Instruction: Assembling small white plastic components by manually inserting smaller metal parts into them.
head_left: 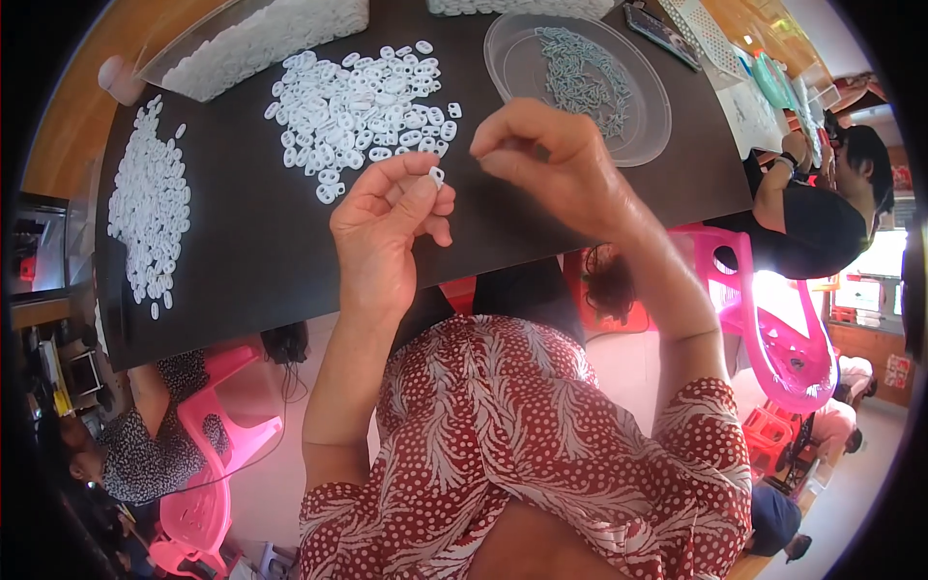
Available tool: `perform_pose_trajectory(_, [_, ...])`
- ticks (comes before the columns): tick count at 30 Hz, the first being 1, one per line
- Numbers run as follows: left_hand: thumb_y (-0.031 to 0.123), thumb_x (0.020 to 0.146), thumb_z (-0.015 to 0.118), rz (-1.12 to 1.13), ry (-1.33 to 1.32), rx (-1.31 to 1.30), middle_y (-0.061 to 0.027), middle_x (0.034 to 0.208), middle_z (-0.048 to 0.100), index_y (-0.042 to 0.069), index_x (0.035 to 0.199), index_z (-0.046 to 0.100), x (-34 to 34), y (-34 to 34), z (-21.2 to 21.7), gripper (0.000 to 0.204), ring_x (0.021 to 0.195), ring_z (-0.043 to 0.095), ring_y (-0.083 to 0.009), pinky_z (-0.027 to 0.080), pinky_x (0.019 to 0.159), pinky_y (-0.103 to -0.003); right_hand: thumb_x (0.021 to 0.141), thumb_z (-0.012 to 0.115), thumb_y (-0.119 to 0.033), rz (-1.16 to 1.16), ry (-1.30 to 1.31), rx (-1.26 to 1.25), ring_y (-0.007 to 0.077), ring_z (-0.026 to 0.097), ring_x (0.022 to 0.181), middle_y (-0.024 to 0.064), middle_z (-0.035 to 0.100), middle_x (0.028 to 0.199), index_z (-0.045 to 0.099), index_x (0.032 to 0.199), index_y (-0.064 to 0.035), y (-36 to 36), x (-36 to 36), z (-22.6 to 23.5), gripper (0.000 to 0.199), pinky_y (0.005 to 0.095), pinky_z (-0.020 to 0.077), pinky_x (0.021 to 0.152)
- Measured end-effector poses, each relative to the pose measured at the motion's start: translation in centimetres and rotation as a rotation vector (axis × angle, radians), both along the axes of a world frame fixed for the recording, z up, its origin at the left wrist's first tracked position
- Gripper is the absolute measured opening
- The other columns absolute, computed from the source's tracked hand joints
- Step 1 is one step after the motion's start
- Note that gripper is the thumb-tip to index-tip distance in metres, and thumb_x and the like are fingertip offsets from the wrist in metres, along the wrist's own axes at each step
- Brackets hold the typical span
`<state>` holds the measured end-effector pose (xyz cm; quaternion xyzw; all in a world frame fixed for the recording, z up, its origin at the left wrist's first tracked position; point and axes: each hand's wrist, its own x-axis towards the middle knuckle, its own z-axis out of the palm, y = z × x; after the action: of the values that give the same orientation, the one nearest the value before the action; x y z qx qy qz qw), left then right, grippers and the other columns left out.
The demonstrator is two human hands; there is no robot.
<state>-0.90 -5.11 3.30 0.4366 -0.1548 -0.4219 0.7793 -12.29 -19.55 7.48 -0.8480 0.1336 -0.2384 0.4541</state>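
Between the thumb and index finger of my left hand point(382, 213) is a small white plastic piece point(437, 177) with a hole, held above the table's near edge. My right hand point(561, 159) is a little to the right, its thumb and index fingertips pinched together. Whatever is in that pinch, if anything, is too small to make out. Beyond my left hand lies a loose pile of white oval plastic pieces point(358, 111) with holes. Past my right hand, a round clear plastic dish point(660, 135) holds many small grey screws point(585, 82).
Another heap of white pieces point(150, 208) covers the table's left side. Clear bins point(256, 48) of white pieces stand at the back, with a phone point(662, 34) at the back right. Pink chairs point(788, 329) flank me. People sit at both sides.
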Motion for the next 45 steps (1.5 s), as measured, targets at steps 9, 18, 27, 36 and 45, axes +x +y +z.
perform_pose_trajectory(9, [0.004, 0.090, 0.059, 0.042, -0.109, -0.080, -0.0083, 0.079, 0.063, -0.005, 0.100, 0.062, -0.3, 0.5, -0.7, 0.014, 0.064, 0.056, -0.0120, 0.046, 0.055, -0.023, 0.075, 0.063, 0.000, -0.001, -0.185, -0.019, 0.0219, 0.056, 0.073, 0.0067, 0.059, 0.075, 0.064, 0.086, -0.0047, 2.5, 0.9, -2.5, 0.011, 0.0316, 0.0448, 0.066])
perform_pose_trajectory(18, [0.005, 0.089, 0.060, 0.061, -0.107, -0.107, -0.0081, 0.086, 0.063, -0.006, 0.106, 0.060, -0.4, 1.1, -1.0, 0.021, 0.075, 0.058, -0.0141, 0.046, 0.063, -0.025, 0.076, 0.065, 0.003, -0.030, -0.190, -0.108, 0.0189, 0.057, 0.077, 0.0052, 0.060, 0.080, 0.066, 0.090, -0.0038, 3.6, 1.0, -2.8, 0.015, 0.0295, 0.0457, 0.069])
perform_pose_trajectory(27, [0.002, 0.086, 0.063, 0.108, -0.237, -0.063, -0.0061, 0.081, 0.061, -0.005, 0.102, 0.063, -0.8, 1.9, -1.2, 0.017, 0.069, 0.054, -0.0114, 0.044, 0.060, -0.023, 0.079, 0.064, 0.003, -0.052, -0.103, 0.193, 0.0085, 0.060, 0.083, 0.0032, 0.064, 0.088, 0.065, 0.099, -0.0011, 4.5, 0.8, -2.7, 0.020, 0.0234, 0.0469, 0.074])
perform_pose_trajectory(36, [-0.001, 0.086, 0.063, 0.214, -0.352, 0.034, -0.0052, 0.084, 0.062, -0.005, 0.101, 0.064, -1.3, 2.3, -1.2, 0.016, 0.067, 0.052, -0.0085, 0.043, 0.059, -0.019, 0.078, 0.064, 0.003, -0.041, -0.102, 0.104, 0.0083, 0.059, 0.080, 0.0031, 0.064, 0.086, 0.065, 0.098, -0.0009, 4.9, 0.9, -2.8, 0.020, 0.0231, 0.0463, 0.072])
perform_pose_trajectory(45, [0.003, 0.087, 0.063, 0.222, -0.431, 0.080, -0.0030, 0.085, 0.062, -0.004, 0.102, 0.064, -1.5, 2.6, -1.4, 0.016, 0.069, 0.051, -0.0065, 0.042, 0.061, -0.018, 0.077, 0.066, 0.000, -0.039, -0.138, 0.065, 0.0112, 0.055, 0.068, 0.0051, 0.057, 0.081, 0.064, 0.093, -0.0021, 5.2, 1.1, -3.2, 0.017, 0.0248, 0.0457, 0.061])
